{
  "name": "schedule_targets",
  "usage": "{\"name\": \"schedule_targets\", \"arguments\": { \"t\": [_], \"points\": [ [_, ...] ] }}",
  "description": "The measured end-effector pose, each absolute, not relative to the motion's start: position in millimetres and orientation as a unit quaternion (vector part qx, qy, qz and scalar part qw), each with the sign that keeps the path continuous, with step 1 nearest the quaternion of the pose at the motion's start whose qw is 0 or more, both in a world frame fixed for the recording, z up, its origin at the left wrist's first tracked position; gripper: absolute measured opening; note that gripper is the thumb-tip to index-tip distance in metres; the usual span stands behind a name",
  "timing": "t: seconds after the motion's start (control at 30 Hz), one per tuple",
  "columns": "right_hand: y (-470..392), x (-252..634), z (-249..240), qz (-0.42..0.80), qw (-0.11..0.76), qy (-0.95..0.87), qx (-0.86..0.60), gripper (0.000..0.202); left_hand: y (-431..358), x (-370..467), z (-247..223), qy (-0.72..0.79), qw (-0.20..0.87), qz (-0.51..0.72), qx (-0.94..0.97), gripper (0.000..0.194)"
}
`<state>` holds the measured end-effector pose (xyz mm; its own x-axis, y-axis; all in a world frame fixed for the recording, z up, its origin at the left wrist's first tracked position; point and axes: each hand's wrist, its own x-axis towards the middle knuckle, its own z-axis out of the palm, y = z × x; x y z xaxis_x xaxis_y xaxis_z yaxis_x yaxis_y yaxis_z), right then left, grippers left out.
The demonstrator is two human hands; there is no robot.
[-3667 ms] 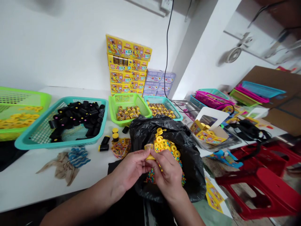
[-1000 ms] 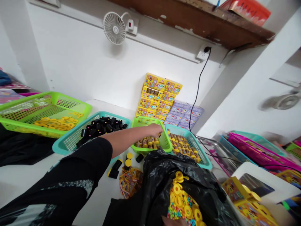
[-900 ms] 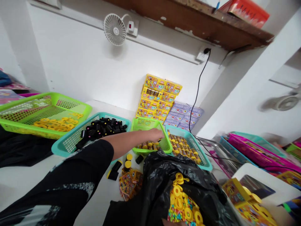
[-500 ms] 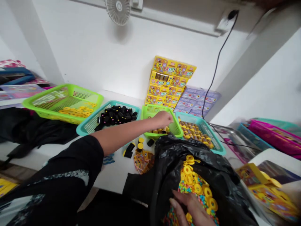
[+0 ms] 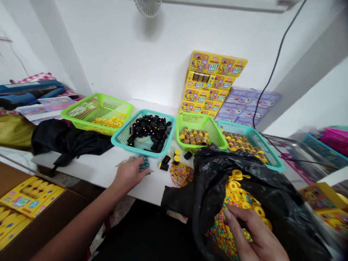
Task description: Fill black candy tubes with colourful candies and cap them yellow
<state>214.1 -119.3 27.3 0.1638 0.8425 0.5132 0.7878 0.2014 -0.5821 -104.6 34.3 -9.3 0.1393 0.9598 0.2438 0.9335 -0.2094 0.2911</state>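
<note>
My left hand (image 5: 129, 174) is low over the white table (image 5: 103, 172), fingers apart, at a small blue striped item (image 5: 144, 165) partly under it. My right hand (image 5: 251, 226) is inside the mouth of a black plastic bag (image 5: 208, 181), thumb and forefinger pinched together; what they hold is too small to tell. Around it in the bag lie small multicoloured beads (image 5: 221, 232) and yellow rings (image 5: 235, 188). Between the hands are black cylinders with yellow ends (image 5: 164, 163) and a pile of printed orange pieces (image 5: 182, 174).
Behind stand a green basket of yellow parts (image 5: 95, 98), a teal basket of black parts (image 5: 116, 139), a green basket of brown-yellow cylinders (image 5: 220, 141) and another teal basket (image 5: 277, 165). Yellow boxes (image 5: 203, 96) are stacked by the wall. A black cable (image 5: 274, 67) hangs at the right.
My left hand has come back from above the green basket of cylinders to the table at the left, its fist opened. My right hand stays in the bag. The view has shifted.
</note>
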Motion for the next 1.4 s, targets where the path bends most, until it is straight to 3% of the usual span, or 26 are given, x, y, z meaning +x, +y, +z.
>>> {"name": "schedule_targets", "arguments": {
  "t": [0.1, 0.27, 0.43, 0.5, 0.6, 0.8, 0.97, 1.23, 1.4],
  "points": [
    [-117.3, 206.7, 32.6, 0.035, 0.445, -0.617, -0.648, 0.017, 46.0, -119.5, -21.6, 0.607, 0.034, 0.120, 0.785, 0.015],
    [-125.9, 217.7, 37.2, 0.037, 0.475, -0.561, -0.677, 0.014, 50.5, -123.5, -25.2, 0.573, 0.042, 0.098, 0.813, 0.035],
    [-141.0, 242.4, 42.0, 0.024, 0.469, -0.492, -0.733, 0.018, 37.1, -110.9, -21.1, 0.543, 0.029, 0.221, 0.810, 0.046],
    [-143.3, 247.4, 41.0, 0.015, 0.461, -0.480, -0.746, 0.019, 30.5, -95.3, -20.0, 0.478, 0.096, 0.276, 0.828, 0.042],
    [-142.3, 248.0, 38.6, 0.008, 0.449, -0.484, -0.751, 0.019, 25.7, -64.6, -19.8, 0.407, 0.171, 0.260, 0.859, 0.041],
    [-139.3, 240.5, 41.6, -0.001, 0.420, -0.537, -0.732, 0.016, 38.1, -18.5, -28.3, 0.438, 0.157, 0.152, 0.872, 0.032],
    [-133.1, 240.5, 34.0, 0.002, 0.370, -0.614, -0.697, 0.015, 46.2, -9.4, -41.7, 0.455, 0.155, 0.138, 0.866, 0.022],
    [-103.1, 220.7, 47.7, 0.053, 0.307, -0.730, -0.608, 0.010, 47.1, -12.5, -54.1, 0.409, 0.141, 0.225, 0.873, 0.022],
    [-55.7, 195.7, 65.5, 0.138, 0.321, -0.708, -0.614, 0.015, 36.8, -16.6, -47.9, 0.372, 0.107, 0.309, 0.869, 0.030]
  ]
}}
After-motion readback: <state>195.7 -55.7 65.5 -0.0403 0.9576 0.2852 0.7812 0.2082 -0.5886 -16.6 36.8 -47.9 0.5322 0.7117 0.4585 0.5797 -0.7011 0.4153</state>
